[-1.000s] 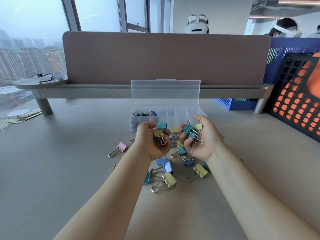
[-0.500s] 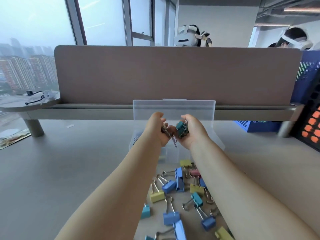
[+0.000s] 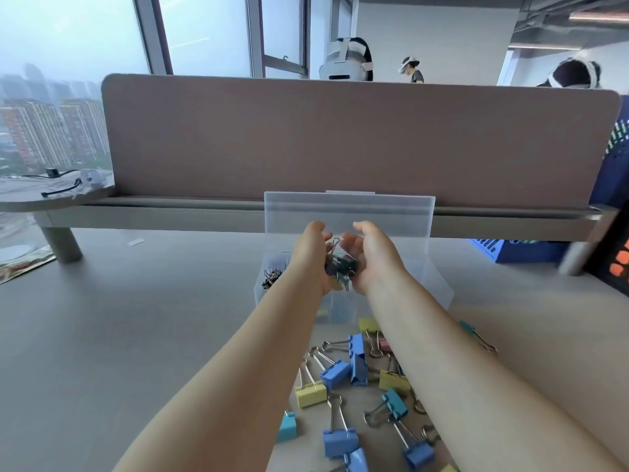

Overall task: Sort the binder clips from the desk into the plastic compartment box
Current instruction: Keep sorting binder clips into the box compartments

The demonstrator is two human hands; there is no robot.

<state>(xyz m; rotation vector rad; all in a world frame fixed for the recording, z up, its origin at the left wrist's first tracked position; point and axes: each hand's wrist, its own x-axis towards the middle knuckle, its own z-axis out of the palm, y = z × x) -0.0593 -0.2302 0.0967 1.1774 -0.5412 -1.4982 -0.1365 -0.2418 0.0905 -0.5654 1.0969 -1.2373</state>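
Observation:
The clear plastic compartment box (image 3: 439, 284) stands on the desk with its lid (image 3: 350, 209) upright. My left hand (image 3: 311, 257) and my right hand (image 3: 371, 257) hover over its middle compartments, palms facing each other and fingers uncurled. A blurred bunch of binder clips (image 3: 340, 267) tumbles between the palms. Small dark clips (image 3: 272, 279) lie in the box's left compartment. Several blue, yellow and teal loose clips (image 3: 340, 373) are scattered on the desk in front of the box, between and under my forearms.
A brown divider panel (image 3: 340, 137) with a grey shelf (image 3: 170, 212) runs behind the box. A blue crate (image 3: 510, 248) and a black crate (image 3: 612, 264) stand at the right. People wearing headsets sit beyond the divider. One teal clip (image 3: 468, 327) lies right of my right arm.
Both hands carried clips from the pile forward over the box. Their fingers have now spread apart and the clips are dropping between the palms.

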